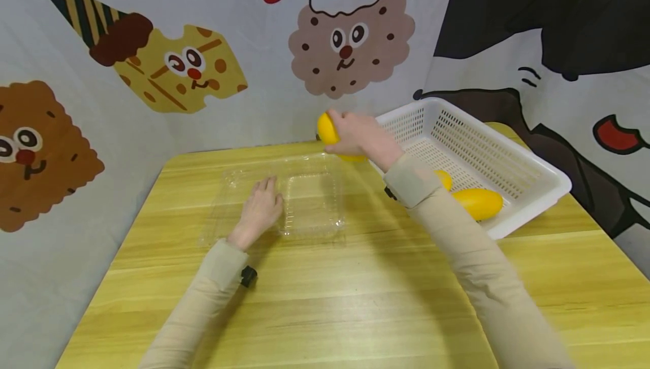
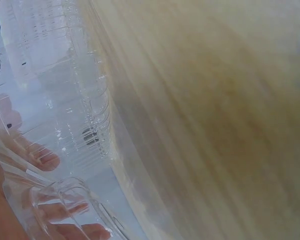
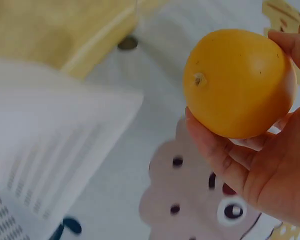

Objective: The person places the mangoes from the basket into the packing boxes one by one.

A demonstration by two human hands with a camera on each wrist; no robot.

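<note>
Above the back of the table, my right hand [image 1: 358,135] holds a yellow-orange fruit [image 3: 237,82] that looks like a mango. Its stem scar shows in the right wrist view, with thumb and fingers curled about its sides. A clear plastic clamshell container [image 1: 315,232] lies unfolded on the table. My left hand [image 1: 261,208] rests on it near the fold between its two halves, fingers pointing forward. In the left wrist view, the fingertips [image 2: 47,161] show through the clear plastic.
To the right stands a white perforated plastic basket [image 1: 533,174]. Inside lie a long yellow fruit [image 1: 479,204] and another yellow one [image 1: 444,179], partly behind the right sleeve. A cloth printed with cartoon biscuits [image 1: 350,47] hangs behind the wooden table [image 1: 325,301].
</note>
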